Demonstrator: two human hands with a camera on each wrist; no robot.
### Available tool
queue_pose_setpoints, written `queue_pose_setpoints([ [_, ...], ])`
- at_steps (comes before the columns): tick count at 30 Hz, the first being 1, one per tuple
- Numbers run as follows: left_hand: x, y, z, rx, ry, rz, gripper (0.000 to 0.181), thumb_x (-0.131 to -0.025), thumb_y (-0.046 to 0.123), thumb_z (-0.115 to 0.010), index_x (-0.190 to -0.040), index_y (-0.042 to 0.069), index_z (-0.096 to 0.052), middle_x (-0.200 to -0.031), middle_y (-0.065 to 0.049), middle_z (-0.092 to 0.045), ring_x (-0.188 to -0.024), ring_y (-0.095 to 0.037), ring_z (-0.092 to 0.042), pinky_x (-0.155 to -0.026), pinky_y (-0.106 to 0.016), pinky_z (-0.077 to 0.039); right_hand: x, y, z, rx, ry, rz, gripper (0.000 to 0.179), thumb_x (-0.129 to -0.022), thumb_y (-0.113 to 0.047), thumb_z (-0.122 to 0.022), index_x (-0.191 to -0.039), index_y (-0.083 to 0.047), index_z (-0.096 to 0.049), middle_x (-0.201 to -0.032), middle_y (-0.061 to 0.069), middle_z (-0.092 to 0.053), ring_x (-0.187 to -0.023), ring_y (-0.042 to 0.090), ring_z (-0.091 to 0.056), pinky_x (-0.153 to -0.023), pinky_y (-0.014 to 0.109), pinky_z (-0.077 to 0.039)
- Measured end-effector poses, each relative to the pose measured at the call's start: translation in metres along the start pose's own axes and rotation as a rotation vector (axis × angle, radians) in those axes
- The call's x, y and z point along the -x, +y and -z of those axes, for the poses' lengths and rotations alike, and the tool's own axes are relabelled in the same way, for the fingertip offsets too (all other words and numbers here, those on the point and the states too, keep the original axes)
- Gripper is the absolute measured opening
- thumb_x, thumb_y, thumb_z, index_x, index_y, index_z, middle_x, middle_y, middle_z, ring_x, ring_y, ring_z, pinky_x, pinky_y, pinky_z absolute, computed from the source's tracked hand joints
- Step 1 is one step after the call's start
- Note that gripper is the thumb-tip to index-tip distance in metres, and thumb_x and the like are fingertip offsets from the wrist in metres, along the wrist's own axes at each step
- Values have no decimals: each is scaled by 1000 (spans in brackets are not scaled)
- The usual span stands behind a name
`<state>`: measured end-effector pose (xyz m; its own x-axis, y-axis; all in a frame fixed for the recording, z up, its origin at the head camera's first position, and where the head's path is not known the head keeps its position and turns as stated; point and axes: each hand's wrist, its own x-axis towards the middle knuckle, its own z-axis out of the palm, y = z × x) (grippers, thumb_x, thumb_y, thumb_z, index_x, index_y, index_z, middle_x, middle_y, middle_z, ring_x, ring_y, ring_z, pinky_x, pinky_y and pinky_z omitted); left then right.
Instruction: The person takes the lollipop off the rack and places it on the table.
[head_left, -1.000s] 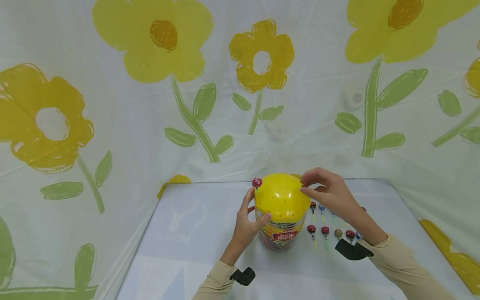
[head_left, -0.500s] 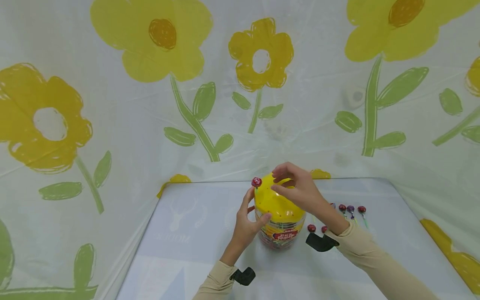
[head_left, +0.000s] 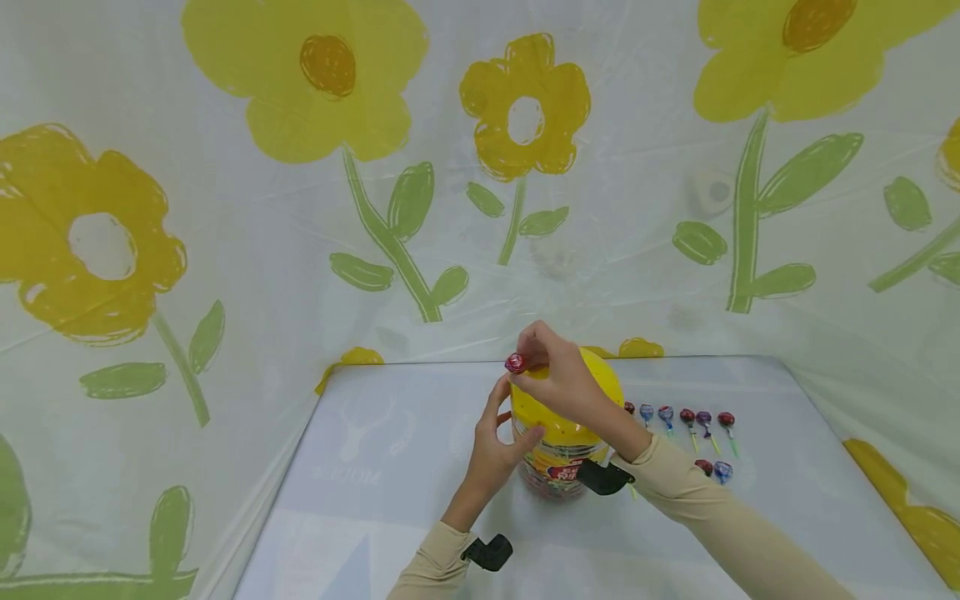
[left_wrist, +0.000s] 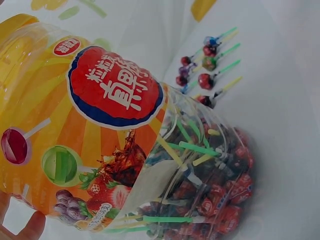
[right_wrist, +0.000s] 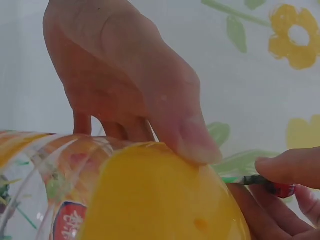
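A clear plastic candy jar (head_left: 553, 483) with a domed yellow lid (head_left: 606, 379) stands on the table. My left hand (head_left: 491, 454) grips it from the left, its thumb on the lid's lower edge. At the lid's upper left, my right hand (head_left: 562, 383) pinches a red-wrapped lollipop (head_left: 515, 363). In the right wrist view, that lollipop's green stick (right_wrist: 230, 179) points towards the lid; whether it sits in a hole is hidden. Lollipops (left_wrist: 227, 210) fill the jar's visible end in the left wrist view, beside its orange printed label (left_wrist: 95, 145).
Right of the jar, several loose lollipops (head_left: 687, 415) lie in two rows on the pale table (head_left: 375, 483). My right forearm covers part of the front row. A white cloth (head_left: 637, 275) printed with yellow flowers hangs behind the table.
My right hand has moved left across the lid, from its right side to the red lollipop, and now pinches it. My left hand keeps its hold on the jar.
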<state>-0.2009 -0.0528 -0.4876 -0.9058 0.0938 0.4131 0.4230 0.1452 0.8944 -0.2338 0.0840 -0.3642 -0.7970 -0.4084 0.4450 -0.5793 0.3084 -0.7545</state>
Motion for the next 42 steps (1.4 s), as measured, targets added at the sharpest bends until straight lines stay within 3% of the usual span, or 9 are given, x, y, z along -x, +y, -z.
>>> queue_pose_setpoints([
  [6,-1,1,-3,-3,-2,12,75,-85,42,-66,-147,32,-26,-149,11,-32,-133,-15,-33,-101,-48,-38,1,-1,0,-9,83,-15,28,-81,1,-71,-101,-9,-54,-94,3,-66,-86,16,-64,-79,30,-55],
  [10,-1,2,-5,-9,-4,19,75,-85,43,-66,-147,31,-26,-150,11,-31,-133,-13,-33,-101,-48,-38,3,-5,7,-88,158,-16,31,-82,4,-69,-107,-4,-53,-98,10,-67,-87,21,-65,-73,29,-56],
  [15,-1,1,-6,-3,-7,29,75,-85,41,-66,-147,30,-26,-149,11,-32,-133,-12,-32,-101,-49,-37,6,-10,22,-118,187,11,35,-80,9,-68,-110,3,-50,-99,20,-65,-84,31,-66,-63,30,-57],
  [21,-1,2,-6,-4,-13,42,76,-86,32,-67,-149,22,-25,-150,5,-32,-133,-17,-32,-102,-52,-36,14,-10,44,-93,200,-5,34,-83,1,-69,-111,-2,-51,-97,16,-66,-81,26,-66,-60,29,-56],
  [28,2,40,-1,24,-27,49,76,-85,29,-65,-148,9,-26,-150,-3,-33,-133,-22,-32,-100,-57,-35,28,1,68,-28,223,-25,34,-84,-4,-70,-112,-5,-51,-98,14,-65,-78,23,-66,-57,30,-56],
  [38,2,39,2,15,-13,18,76,-84,26,-65,-148,9,-27,-149,-4,-35,-133,-24,-33,-99,-55,-36,52,14,98,60,238,-62,33,-85,-4,-68,-113,-4,-51,-100,15,-65,-80,27,-66,-55,28,-56],
  [42,2,40,2,20,-15,25,76,-84,26,-65,-148,9,-27,-149,-4,-35,-133,-24,-33,-99,-55,-35,63,22,108,91,240,-97,32,-86,-6,-68,-113,-5,-51,-98,15,-64,-77,20,-65,-54,29,-56],
])
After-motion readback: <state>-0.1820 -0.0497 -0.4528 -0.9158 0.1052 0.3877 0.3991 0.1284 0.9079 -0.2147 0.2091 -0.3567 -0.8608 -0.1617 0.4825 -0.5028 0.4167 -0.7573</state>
